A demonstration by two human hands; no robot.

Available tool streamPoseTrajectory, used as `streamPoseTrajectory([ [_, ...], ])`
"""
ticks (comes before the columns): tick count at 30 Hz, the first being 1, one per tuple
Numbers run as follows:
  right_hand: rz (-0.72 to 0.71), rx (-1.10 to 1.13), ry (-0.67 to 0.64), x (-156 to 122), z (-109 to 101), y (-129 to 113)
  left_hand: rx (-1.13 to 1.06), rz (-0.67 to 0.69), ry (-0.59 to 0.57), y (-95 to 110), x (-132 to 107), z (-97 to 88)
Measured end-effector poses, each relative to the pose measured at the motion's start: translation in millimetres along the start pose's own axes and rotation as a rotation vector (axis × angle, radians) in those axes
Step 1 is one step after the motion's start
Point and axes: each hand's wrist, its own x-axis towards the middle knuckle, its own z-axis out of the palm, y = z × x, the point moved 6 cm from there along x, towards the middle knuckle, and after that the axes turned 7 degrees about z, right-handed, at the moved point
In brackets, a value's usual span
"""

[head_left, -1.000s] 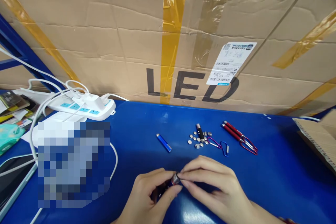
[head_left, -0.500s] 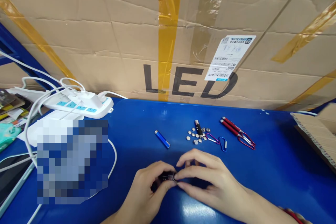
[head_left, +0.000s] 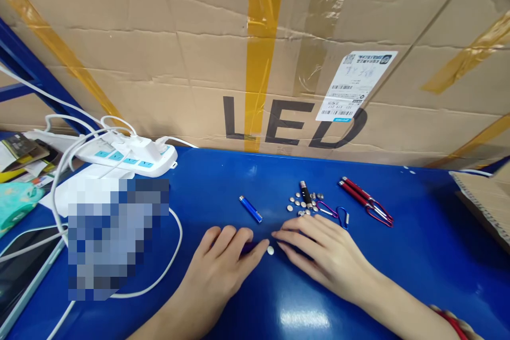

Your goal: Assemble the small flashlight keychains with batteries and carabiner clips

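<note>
My left hand (head_left: 223, 265) is closed, its fingers curled round a small dark purple tube (head_left: 249, 247); most of the tube is hidden. Just off the left thumb tip, a silvery button cell (head_left: 271, 250) lies flat on the blue table. My right hand (head_left: 324, 252) hovers low to the right of that cell, fingers stretched out and a little apart, with nothing visible in them. Beyond the hands lie a blue mini flashlight (head_left: 251, 209), a black mini flashlight (head_left: 305, 194) among several button cells (head_left: 297, 203), a purple carabiner (head_left: 326, 209) and a blue carabiner (head_left: 343, 217).
Two red mini flashlights (head_left: 360, 195) with carabiners lie at the right. A large cardboard box (head_left: 191, 53) stands along the back; an open carton (head_left: 484, 196) sits at the right edge. A white power strip (head_left: 159, 164), cables and a phone (head_left: 30, 271) occupy the left.
My hands have moved apart and slightly forward. The right fingers have come off the tube, which stays in my left hand. A button cell now lies on the table between them.
</note>
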Motion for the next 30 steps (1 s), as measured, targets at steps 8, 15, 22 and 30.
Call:
streamPoseTrajectory([
  [8, 0.048, 0.037, -0.177, -5, 18, 4, -0.505, -0.427, 0.02, -22, -1, 12.2],
  [15, 0.013, 0.089, -0.148, -9, 21, -2, -0.673, -0.507, -0.052, -13, 0, 14.5],
  [22, -0.052, 0.033, -0.073, -9, 20, -10, -0.774, -0.638, -0.08, -16, -3, 16.5],
  [30, 0.089, 0.189, 0.072, -10, 11, -1, -0.735, -0.634, -0.158, -12, -3, 17.8],
])
